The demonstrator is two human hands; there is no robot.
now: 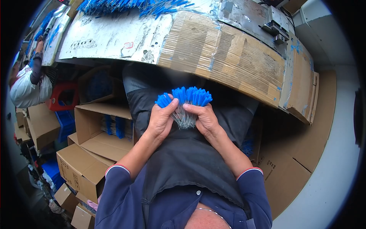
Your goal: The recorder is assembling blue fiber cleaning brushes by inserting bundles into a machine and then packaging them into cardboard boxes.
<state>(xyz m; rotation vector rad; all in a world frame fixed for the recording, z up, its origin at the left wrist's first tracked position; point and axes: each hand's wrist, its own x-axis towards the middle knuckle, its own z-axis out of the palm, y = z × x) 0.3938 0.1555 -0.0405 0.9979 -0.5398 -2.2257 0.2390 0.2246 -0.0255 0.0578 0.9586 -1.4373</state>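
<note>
Over my black apron [190, 164]: I am holding fanned blue-tipped wire brushes [191, 96]
Left hand [162, 117]: clamping their left side
Right hand [205, 117]: gripping their right
Far workbench [110, 40]: bearing cardboard [225, 49]

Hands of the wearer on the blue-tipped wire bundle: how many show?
2: left hand on the left of the bundle, right hand on its right. Some fingers are hidden.

Ahead of my bundle of blue brushes [190, 97], the cardboard-covered bench [221, 53] barred the way; I could have passed over its top, between the loose blue pile [126, 5] and the metal fixture [276, 29]. Open cartons [85, 158] blocked my left, cardboard panels [291, 164] my right. Room lay between my forearms [228, 150], above my apron [190, 162].
</note>
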